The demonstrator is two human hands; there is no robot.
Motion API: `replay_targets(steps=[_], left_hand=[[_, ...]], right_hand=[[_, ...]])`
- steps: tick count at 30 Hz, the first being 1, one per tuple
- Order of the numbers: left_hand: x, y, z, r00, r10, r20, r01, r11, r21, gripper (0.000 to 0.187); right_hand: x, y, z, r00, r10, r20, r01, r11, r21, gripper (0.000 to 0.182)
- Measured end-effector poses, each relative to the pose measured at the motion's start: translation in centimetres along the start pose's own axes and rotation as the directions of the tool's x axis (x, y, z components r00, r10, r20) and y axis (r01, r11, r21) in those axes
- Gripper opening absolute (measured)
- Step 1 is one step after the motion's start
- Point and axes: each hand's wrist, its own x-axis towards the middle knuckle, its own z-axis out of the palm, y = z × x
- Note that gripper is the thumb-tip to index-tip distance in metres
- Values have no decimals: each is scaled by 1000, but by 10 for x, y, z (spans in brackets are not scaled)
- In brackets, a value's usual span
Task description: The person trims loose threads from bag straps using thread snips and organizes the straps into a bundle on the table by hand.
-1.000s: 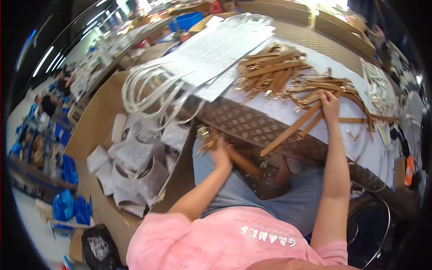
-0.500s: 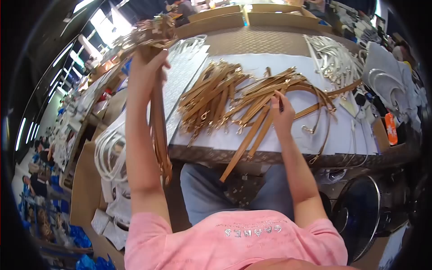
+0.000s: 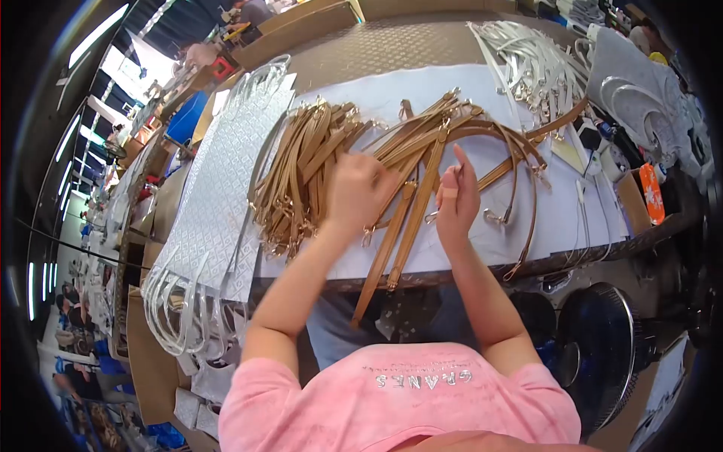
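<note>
Brown straps with metal clasps lie in two heaps on white paper (image 3: 459,79). The left heap (image 3: 301,166) is dense; the right group of straps (image 3: 429,158) fans out, and some hang over the table's front edge. My left hand (image 3: 358,188) is between the two heaps, blurred, its fingers curled; whether it holds anything cannot be made out. Beside the hanging straps is my right hand (image 3: 458,197), its fingers partly spread, a wrap on one finger, with nothing seen in it.
White straps (image 3: 531,71) lie at the back right. Silvery patterned sheets (image 3: 226,166) and clear loops (image 3: 177,309) are at the left. An orange object (image 3: 651,194) sits in a box at the right. A black fan (image 3: 595,354) stands below the table.
My left hand has come down from the upper left to the heaps, and the bundle of straps it held is no longer in it. My right hand has moved slightly off the right straps.
</note>
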Motion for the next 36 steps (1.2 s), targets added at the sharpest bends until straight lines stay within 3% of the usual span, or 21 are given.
replay_targets(steps=[3, 4, 6, 7, 10, 14, 15, 18, 19, 22, 23, 24, 26, 27, 29, 34, 35, 36], left_hand=[[-37, 13, 31, 995, 90, 45, -92, 995, 46, 21], [-36, 16, 28, 994, -90, 63, 99, 980, -173, 22], [-31, 22, 19, 898, -388, 206, 435, 716, -546, 24], [-28, 29, 7, 900, -382, 209, 431, 715, -550, 24], [-24, 44, -35, 861, -305, 407, 485, 250, -838, 25], [-20, 36, -42, 874, -306, 377, 432, 136, -891, 22], [-19, 37, -44, 876, -302, 375, 429, 137, -893, 22], [-18, 42, -46, 884, -256, 392, 444, 191, -875, 22], [-17, 45, -47, 884, -250, 395, 445, 189, -876, 22], [-10, 55, -51, 921, -242, 305, 343, 134, -930, 28], [-3, 54, -44, 922, -241, 303, 341, 134, -930, 28], [7, 51, -30, 945, -241, 220, 305, 413, -858, 29], [22, 44, 6, 983, -174, 66, 184, 847, -500, 31], [23, 43, 32, 983, -173, 58, 179, 848, -499, 31], [18, 43, 81, 896, -151, 417, 283, 919, -274, 35], [30, 47, 69, 921, -130, 367, 331, 756, -564, 32], [35, 54, 37, 885, -148, 441, 438, 583, -685, 29], [38, 62, 11, 843, -152, 516, 532, 377, -758, 26]], right_hand=[[-2, -3, -3, 999, -10, 54, 8, 999, 31, 36], [2, -8, -3, 993, 78, 86, -87, 990, 107, 36], [15, -19, -4, 960, 231, 157, -265, 931, 252, 37], [23, -25, -5, 961, 230, 151, -262, 933, 247, 37], [42, -39, -6, 810, 215, 545, -342, 929, 142, 35], [46, -32, 5, 714, 109, 692, -141, 990, -10, 29], [46, -27, 6, 715, 106, 691, -137, 991, -10, 29], [42, -7, 2, 770, -25, 637, 147, 979, -141, 25], [40, -2, -2, 773, -23, 634, 148, 978, -146, 25], [39, 6, -13, 835, 173, 523, -127, 984, -122, 29], [40, 7, -18, 835, 170, 523, -125, 985, -122, 29], [41, 4, -25, 863, 220, 455, -245, 969, -3, 28], [42, -1, -33, 878, 343, 334, -434, 864, 256, 27], [44, 0, -33, 879, 336, 338, -429, 866, 257, 27], [44, 3, -36, 903, 322, 285, -408, 851, 331, 30], [65, -10, -50, 950, 306, 65, -301, 836, 458, 31], [71, -14, -52, 950, 308, 56, -299, 838, 456, 31], [81, -17, -51, 947, 269, 178, -318, 869, 378, 32]])
